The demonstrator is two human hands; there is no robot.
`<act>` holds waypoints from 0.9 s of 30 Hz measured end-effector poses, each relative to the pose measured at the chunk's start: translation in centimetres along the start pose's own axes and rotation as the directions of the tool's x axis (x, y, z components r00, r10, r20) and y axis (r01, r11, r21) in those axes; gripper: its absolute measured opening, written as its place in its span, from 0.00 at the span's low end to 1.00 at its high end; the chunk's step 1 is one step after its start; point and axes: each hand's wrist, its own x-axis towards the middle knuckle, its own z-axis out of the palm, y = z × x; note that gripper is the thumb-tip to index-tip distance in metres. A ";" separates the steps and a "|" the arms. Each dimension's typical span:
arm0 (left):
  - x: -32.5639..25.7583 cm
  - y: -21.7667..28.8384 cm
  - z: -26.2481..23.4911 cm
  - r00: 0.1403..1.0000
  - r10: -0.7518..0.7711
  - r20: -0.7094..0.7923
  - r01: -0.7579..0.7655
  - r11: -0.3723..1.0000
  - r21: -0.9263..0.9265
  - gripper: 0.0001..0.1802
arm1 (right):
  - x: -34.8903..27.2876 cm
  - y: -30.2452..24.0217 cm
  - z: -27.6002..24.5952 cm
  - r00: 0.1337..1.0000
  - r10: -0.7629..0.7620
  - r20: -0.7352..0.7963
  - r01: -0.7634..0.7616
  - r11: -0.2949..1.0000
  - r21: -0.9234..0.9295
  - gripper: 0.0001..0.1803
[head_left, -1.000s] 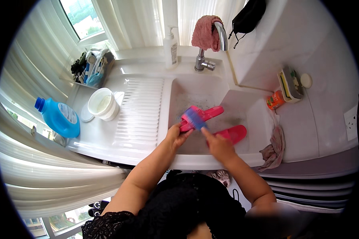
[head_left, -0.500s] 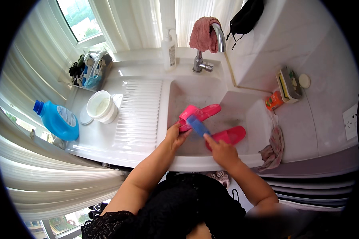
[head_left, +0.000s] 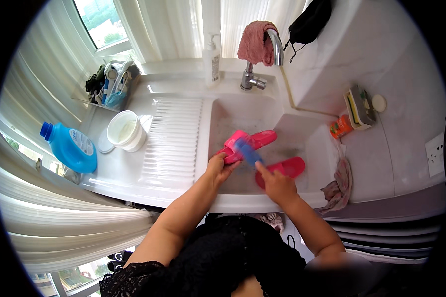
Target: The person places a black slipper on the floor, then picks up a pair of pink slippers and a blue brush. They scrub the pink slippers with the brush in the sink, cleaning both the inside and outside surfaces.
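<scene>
A bright pink slipper (head_left: 263, 139) is held over the sink basin (head_left: 242, 109), its near end gripped by my left hand (head_left: 218, 168). My right hand (head_left: 277, 184) is closed on a blue brush (head_left: 247, 152), which is smeared by motion and lies across the slipper's strap. The brush's bristles cannot be made out. Below, a second pink slipper (head_left: 291, 169) rests in the basin, partly covered by my right hand.
Left of the basin is a ribbed washboard (head_left: 173, 141), with a white tub (head_left: 127, 131) and a blue detergent bottle (head_left: 72, 148) beyond it. A pump bottle (head_left: 211, 62) and a faucet (head_left: 250, 79) draped with a pink cloth (head_left: 256, 43) stand behind. A rag (head_left: 339, 185) hangs at right.
My right hand and the blue brush have shifted slightly to the right along the slipper's strap. My left hand keeps its hold on the slipper, nearly still.
</scene>
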 end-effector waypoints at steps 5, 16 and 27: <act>-1.1 0.6 0.8 0.998 0.062 0.012 -0.063 0.990 0.125 0.18 | -0.6 -0.8 0.6 1.000 0.000 0.010 0.000 1.000 0.012 0.25; -3.5 0.4 2.5 0.964 0.254 0.081 -0.267 0.921 0.285 0.35 | 0.3 0.1 0.5 0.993 0.067 -0.099 -0.064 0.998 0.030 0.27; -3.7 -0.1 2.5 0.943 0.321 0.084 -0.330 0.876 0.351 0.37 | -0.4 -1.9 -0.4 0.999 -0.029 0.017 0.029 0.999 -0.037 0.30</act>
